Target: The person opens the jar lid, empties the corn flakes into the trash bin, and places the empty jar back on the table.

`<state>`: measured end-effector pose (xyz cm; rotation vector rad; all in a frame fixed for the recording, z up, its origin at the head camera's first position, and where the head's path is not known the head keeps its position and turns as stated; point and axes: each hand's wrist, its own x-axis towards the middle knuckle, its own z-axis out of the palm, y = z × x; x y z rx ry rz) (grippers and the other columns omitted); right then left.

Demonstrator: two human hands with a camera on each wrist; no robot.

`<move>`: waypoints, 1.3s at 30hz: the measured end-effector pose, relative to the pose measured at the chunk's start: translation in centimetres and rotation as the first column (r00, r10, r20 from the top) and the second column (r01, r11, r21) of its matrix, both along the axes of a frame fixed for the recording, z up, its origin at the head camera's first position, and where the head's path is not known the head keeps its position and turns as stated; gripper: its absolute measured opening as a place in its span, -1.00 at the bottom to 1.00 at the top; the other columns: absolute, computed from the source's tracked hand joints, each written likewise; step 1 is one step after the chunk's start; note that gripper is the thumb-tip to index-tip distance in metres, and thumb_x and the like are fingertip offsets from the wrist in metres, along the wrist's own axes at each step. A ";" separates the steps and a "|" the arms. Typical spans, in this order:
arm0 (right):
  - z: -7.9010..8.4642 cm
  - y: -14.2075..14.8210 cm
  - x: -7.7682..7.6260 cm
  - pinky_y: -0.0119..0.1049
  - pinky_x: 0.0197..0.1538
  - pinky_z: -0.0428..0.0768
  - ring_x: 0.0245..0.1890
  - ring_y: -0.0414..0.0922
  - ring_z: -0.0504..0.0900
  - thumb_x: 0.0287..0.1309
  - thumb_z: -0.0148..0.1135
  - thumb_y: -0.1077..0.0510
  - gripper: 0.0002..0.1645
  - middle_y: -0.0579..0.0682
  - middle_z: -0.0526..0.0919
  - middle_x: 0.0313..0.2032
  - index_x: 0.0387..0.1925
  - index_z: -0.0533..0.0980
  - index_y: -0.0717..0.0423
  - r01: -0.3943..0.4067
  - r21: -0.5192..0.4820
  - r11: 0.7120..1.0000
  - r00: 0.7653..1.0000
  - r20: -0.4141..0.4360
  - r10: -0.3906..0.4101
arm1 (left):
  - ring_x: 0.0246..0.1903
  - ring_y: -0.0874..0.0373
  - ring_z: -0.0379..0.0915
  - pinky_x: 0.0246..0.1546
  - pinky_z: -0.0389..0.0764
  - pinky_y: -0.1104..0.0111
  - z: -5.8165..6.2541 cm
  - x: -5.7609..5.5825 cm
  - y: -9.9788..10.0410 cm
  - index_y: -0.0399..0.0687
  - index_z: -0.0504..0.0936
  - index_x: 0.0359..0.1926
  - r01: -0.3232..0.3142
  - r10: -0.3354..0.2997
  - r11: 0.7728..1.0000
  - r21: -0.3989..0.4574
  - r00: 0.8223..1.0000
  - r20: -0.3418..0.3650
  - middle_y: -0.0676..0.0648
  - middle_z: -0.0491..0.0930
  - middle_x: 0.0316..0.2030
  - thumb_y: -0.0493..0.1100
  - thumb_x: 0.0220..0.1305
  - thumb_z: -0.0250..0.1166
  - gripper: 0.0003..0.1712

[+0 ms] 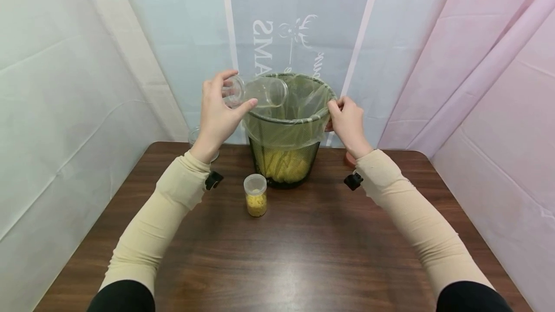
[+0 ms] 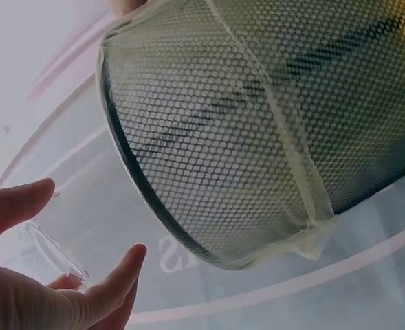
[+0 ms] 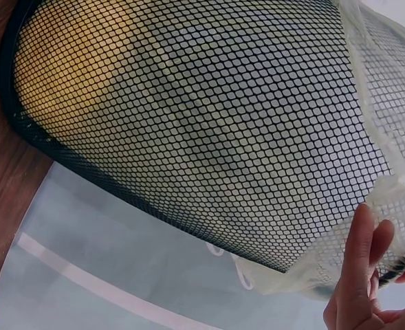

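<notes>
L hand (image 1: 218, 115) grips jar (image 1: 265, 92) sideways above bin (image 1: 260, 152), prob. so anything inside falls in. Tub (image 1: 256, 195) w/ yellow bits (image 1: 257, 205) stands upright, bin's near side. R hand (image 1: 349, 118) pinches bag (image 1: 286, 135) on bin's right, prob. steadying it.

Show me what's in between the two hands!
In the head view, between the left hand and the right hand are the clear jar, tipped sideways in the left hand, and the top of the mesh wastebasket with its liner.
</notes>
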<state>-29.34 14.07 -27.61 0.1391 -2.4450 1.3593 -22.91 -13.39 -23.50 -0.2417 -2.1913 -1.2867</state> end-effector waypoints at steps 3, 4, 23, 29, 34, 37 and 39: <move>0.0 0.2 0.0 -0.27 -0.49 0.65 -0.70 -0.17 0.62 0.25 -0.17 -0.03 -0.70 0.01 0.55 -0.59 -0.35 0.39 0.08 -0.009 -0.017 1.000 1.000 0.009 0.009 | -0.04 0.07 0.43 -0.14 0.60 0.38 0.0 0.2 0.1 -0.01 0.37 0.22 0.029 -0.029 0.998 0.060 1.000 0.004 -0.17 0.27 0.06 -0.07 -0.04 0.50 -0.22; 0.0 0.3 0.0 -0.27 -0.49 0.66 -0.70 -0.17 0.62 0.26 -0.16 -0.03 -0.70 0.01 0.55 -0.59 -0.35 0.40 0.08 -0.015 -0.031 0.999 1.000 0.014 0.016 | -0.04 0.10 0.44 -0.14 0.60 0.39 0.0 0.3 0.1 -0.01 0.38 0.20 0.041 -0.042 0.995 0.088 0.999 0.006 -0.16 0.27 0.07 -0.08 -0.06 0.51 -0.22; 0.6 1.3 0.1 -0.21 -0.44 0.68 -0.66 -0.21 0.64 0.32 -0.18 -0.32 -0.38 -0.07 0.61 -0.61 -0.32 0.43 0.15 -0.018 -0.109 0.994 0.997 0.074 0.026 | -0.01 0.11 0.43 -0.07 0.60 0.35 1.0 3.0 0.9 -0.24 0.30 0.06 0.081 -0.078 0.969 0.232 0.997 -0.023 -0.14 0.41 0.01 -0.18 -0.15 0.55 -0.22; 0.7 1.7 0.5 -0.27 -0.44 0.67 -0.60 -0.23 0.66 0.31 -0.22 -0.35 -0.30 0.02 0.65 -0.51 -0.27 0.47 0.21 -0.020 -0.060 0.998 0.998 0.066 0.024 | -0.03 0.08 0.49 -0.02 0.58 0.34 0.3 2.8 0.6 -0.24 0.32 0.05 0.065 -0.059 0.966 0.249 0.998 -0.034 -0.13 0.45 -0.03 -0.16 -0.16 0.56 -0.22; 0.6 1.9 0.7 -0.29 -0.46 0.67 -0.59 -0.26 0.66 0.31 -0.29 -0.39 -0.23 0.15 0.69 -0.40 -0.28 0.50 0.20 -0.008 0.011 1.000 0.998 0.057 0.008 | -0.05 0.01 0.52 0.03 0.54 0.26 0.0 3.0 0.6 -0.27 0.35 0.01 0.075 -0.060 0.964 0.254 0.996 -0.066 -0.20 0.53 -0.04 -0.19 -0.14 0.55 -0.28; 0.6 1.9 0.8 -0.32 -0.47 0.65 -0.59 -0.27 0.65 0.30 -0.33 -0.41 -0.21 0.17 0.70 -0.36 -0.28 0.51 0.17 0.003 0.062 0.998 0.998 0.055 -0.006 | -0.06 0.01 0.50 0.02 0.51 0.19 -0.1 3.3 0.7 -0.27 0.38 0.00 0.056 -0.037 0.969 0.241 0.996 -0.081 -0.22 0.56 -0.03 -0.19 -0.11 0.54 -0.32; 0.6 2.0 0.9 -0.32 -0.47 0.64 -0.58 -0.26 0.66 0.29 -0.35 -0.42 -0.20 0.15 0.70 -0.35 -0.28 0.52 0.16 0.008 0.087 0.996 0.998 0.057 -0.013 | -0.07 -0.01 0.49 0.02 0.50 0.15 -0.1 3.6 0.8 -0.33 0.37 0.01 0.060 -0.038 0.968 0.245 0.995 -0.092 -0.25 0.57 -0.02 -0.21 -0.09 0.52 -0.33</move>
